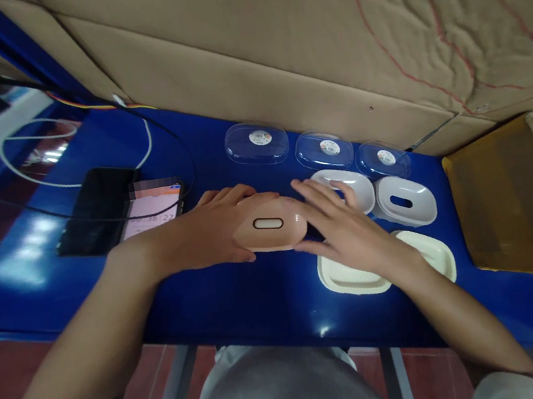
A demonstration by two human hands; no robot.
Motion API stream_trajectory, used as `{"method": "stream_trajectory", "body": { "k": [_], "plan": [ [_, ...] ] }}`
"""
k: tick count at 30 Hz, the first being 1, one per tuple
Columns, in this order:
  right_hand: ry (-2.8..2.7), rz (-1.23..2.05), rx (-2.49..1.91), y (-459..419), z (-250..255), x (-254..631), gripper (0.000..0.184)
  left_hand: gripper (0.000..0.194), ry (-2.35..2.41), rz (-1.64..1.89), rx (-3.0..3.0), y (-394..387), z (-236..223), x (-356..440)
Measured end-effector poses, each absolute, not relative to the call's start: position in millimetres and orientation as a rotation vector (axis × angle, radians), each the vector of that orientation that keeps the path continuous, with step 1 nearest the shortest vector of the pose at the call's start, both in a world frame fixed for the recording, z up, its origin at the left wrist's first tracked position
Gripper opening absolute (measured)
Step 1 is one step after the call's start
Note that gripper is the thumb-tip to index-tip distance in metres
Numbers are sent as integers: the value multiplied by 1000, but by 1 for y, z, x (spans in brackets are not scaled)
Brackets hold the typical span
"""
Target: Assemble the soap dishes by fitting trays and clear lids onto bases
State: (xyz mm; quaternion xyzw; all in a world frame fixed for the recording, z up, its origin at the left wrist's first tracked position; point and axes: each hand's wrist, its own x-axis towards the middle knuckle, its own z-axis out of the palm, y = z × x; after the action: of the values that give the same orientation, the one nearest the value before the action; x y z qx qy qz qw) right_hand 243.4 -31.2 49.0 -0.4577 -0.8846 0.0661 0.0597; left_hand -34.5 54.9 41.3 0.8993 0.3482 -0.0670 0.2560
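A peach-coloured oval soap box (277,235) with a slot in its top is in front of me over the blue table. My left hand (213,229) wraps around its left side, thumb at the near edge and fingers along the far edge. My right hand (349,230) is at the box's right end with its fingers spread. The thumb and one finger are near or touching that end; I cannot tell which. Under and beside the right hand lie a white slotted dish (362,190) and a cream oval tray (352,277), both partly covered.
Three clear lids with round stickers (258,143) line the back. Another white slotted dish (422,205) and a cream tray (440,256) lie to the right, before a cardboard box (501,209). On the left are a black phone (96,209), a lit phone (154,210) and cables.
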Motion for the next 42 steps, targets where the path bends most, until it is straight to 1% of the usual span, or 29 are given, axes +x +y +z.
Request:
{"method": "stream_trajectory", "body": {
  "k": [6, 9, 13, 18, 21, 24, 27, 30, 35, 37, 40, 42],
  "plan": [
    [-2626, 238, -1518, -32, 80, 281, 52, 102, 1071, -188, 2436, 59, 43, -34],
    [-2620, 276, -1547, -35, 84, 290, 51, 103, 1076, -190, 2446, 61, 43, -34],
    [-2621, 325, -1471, -26, 79, 288, 51, 103, 1081, -170, 2435, 65, 40, -33],
    [-2579, 223, -1438, 31, 63, 268, 51, 119, 1123, -90, 2396, 73, 37, -31],
    [-2604, 167, -1499, 77, 54, 249, 51, 117, 1186, -111, 2389, 73, 38, -30],
    [-2656, 166, -1542, 112, 47, 231, 57, 115, 1199, -119, 2383, 70, 42, -29],
    [-2698, 203, -1538, 131, 41, 222, 72, 118, 1202, -87, 2397, 67, 45, -29],
    [-2700, 259, -1509, 140, 37, 222, 74, 123, 1214, 5, 2412, 66, 50, -29],
    [-2606, 362, -1387, 145, 39, 235, 61, 107, 1260, 347, 2437, 66, 56, -30],
    [-2528, 395, -1362, 139, 43, 242, 56, 103, 1276, 468, 2451, 67, 56, -31],
    [-2435, 449, -1297, 119, 52, 249, 50, 95, 1272, 577, 2483, 69, 55, -33],
    [-2419, 458, -1247, 98, 58, 251, 48, 87, 1229, 584, 2508, 70, 54, -34]
  ]
}}
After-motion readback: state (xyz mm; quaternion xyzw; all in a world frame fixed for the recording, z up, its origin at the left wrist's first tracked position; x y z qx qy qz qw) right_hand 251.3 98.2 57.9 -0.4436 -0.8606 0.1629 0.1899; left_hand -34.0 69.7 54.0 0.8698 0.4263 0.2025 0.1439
